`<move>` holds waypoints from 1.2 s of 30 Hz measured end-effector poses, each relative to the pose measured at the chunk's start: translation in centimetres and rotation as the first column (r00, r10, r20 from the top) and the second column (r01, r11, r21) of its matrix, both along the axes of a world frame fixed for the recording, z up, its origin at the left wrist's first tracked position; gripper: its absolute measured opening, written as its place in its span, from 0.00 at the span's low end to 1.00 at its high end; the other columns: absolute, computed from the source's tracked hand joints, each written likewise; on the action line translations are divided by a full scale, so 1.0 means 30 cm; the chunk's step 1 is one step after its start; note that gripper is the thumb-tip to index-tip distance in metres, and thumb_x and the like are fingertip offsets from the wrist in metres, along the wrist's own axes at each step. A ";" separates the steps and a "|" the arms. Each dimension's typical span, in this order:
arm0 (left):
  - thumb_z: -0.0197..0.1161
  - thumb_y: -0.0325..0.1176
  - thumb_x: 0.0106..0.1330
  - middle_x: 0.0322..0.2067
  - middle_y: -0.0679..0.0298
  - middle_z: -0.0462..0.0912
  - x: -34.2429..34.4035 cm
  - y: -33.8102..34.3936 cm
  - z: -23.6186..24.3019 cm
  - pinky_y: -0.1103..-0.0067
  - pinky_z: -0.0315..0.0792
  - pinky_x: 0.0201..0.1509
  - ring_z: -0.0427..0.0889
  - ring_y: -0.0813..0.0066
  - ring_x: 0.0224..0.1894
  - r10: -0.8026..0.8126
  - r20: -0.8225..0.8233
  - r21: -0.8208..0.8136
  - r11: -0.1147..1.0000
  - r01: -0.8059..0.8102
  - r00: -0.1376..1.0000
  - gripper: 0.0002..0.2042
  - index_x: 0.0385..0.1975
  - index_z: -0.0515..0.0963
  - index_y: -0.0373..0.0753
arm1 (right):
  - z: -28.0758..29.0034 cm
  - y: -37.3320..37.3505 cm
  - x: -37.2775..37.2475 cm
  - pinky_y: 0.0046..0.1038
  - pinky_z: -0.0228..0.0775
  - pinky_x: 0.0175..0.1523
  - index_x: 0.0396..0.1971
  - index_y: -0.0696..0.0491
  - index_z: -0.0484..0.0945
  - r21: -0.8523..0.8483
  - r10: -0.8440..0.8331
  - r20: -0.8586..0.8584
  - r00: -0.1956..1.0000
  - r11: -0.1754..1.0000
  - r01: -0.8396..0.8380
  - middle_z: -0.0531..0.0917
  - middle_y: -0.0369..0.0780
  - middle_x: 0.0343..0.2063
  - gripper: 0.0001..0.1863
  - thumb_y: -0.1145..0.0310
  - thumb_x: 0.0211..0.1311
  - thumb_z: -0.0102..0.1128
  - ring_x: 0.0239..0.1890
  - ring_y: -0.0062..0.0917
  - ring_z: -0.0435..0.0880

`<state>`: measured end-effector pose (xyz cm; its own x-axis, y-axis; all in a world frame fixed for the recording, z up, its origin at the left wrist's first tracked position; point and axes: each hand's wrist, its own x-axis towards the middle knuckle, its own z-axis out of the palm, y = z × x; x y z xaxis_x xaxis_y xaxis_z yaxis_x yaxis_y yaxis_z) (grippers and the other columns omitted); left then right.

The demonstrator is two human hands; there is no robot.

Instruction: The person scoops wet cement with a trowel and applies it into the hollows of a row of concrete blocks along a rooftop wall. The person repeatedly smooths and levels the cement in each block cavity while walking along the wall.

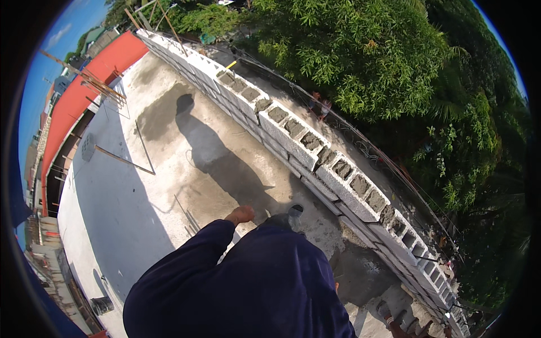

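My left hand (241,214) hangs at the end of a dark blue sleeve (194,245), its fingers curled into a fist. Nothing sticks out of it, and it touches nothing I can see. Of my right hand (337,286) only a small sliver of skin shows at the right edge of my dark top; its fingers are hidden. One dark shoe (295,210) of mine is on the concrete floor (163,186). To my right runs a low wall of grey hollow blocks (349,194), with wet mortar (311,141) in many of the cells along its top.
Thin rods (143,138) and a stick (121,159) lie on the floor to the left. Beyond stands a red roof (107,62). A dark container (102,305) sits lower left. Brownish limbs, perhaps another person's (397,328), show lower right. Trees (360,50) and cables border the wall's outer side.
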<state>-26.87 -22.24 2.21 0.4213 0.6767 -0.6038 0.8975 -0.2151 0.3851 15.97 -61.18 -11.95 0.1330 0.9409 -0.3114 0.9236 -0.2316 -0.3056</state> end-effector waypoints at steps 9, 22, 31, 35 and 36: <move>0.54 0.48 0.57 0.30 0.65 0.76 0.196 0.161 0.106 0.79 0.68 0.28 0.74 0.74 0.28 0.308 0.251 -0.431 0.884 -0.180 0.918 0.19 0.39 0.74 0.40 | 0.620 0.213 -0.173 0.39 0.68 0.41 0.35 0.67 0.73 -0.073 -0.738 -0.329 0.590 0.642 0.763 0.78 0.57 0.30 0.25 0.59 0.45 0.62 0.36 0.48 0.77; 0.48 0.49 0.63 0.51 0.62 0.73 0.662 0.382 0.071 0.60 0.67 0.45 0.76 0.61 0.45 0.902 0.371 -0.729 0.431 -0.532 0.222 0.24 0.56 0.63 0.44 | 1.299 1.154 -0.416 0.28 0.70 0.33 0.36 0.61 0.69 0.056 -0.117 -0.891 0.438 0.930 0.362 0.78 0.45 0.23 0.19 0.63 0.52 0.61 0.23 0.27 0.77; 0.49 0.49 0.62 0.49 0.61 0.74 0.352 0.512 0.090 0.62 0.68 0.45 0.76 0.61 0.45 0.793 0.539 -0.706 0.244 -0.664 -0.282 0.23 0.54 0.65 0.43 | 1.415 1.433 -0.948 0.42 0.69 0.35 0.37 0.64 0.65 0.349 0.087 -0.476 0.875 0.932 0.097 0.77 0.57 0.27 0.21 0.61 0.55 0.58 0.31 0.52 0.77; 0.50 0.49 0.62 0.48 0.61 0.75 0.016 0.649 0.115 0.63 0.68 0.45 0.77 0.61 0.45 0.736 0.476 -0.781 0.103 -0.615 -0.482 0.23 0.53 0.65 0.43 | 1.428 1.580 -1.236 0.41 0.69 0.37 0.41 0.64 0.66 0.444 0.320 -0.470 0.823 0.891 -0.093 0.77 0.57 0.29 0.24 0.59 0.54 0.59 0.33 0.51 0.77; 0.50 0.49 0.62 0.48 0.60 0.75 -0.068 0.671 0.111 0.63 0.68 0.45 0.77 0.61 0.45 0.724 0.463 -0.792 0.079 -0.605 -0.511 0.23 0.53 0.66 0.42 | 1.429 1.598 -1.300 0.40 0.70 0.38 0.43 0.64 0.66 0.418 0.348 -0.504 0.790 0.899 -0.130 0.77 0.57 0.29 0.26 0.58 0.54 0.59 0.33 0.50 0.78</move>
<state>-28.90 -2.10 5.55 -0.2568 0.7721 -0.5813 -0.5637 0.3689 0.7390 -23.03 -13.24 30.94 -0.2032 0.9749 0.0908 0.5770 0.1942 -0.7934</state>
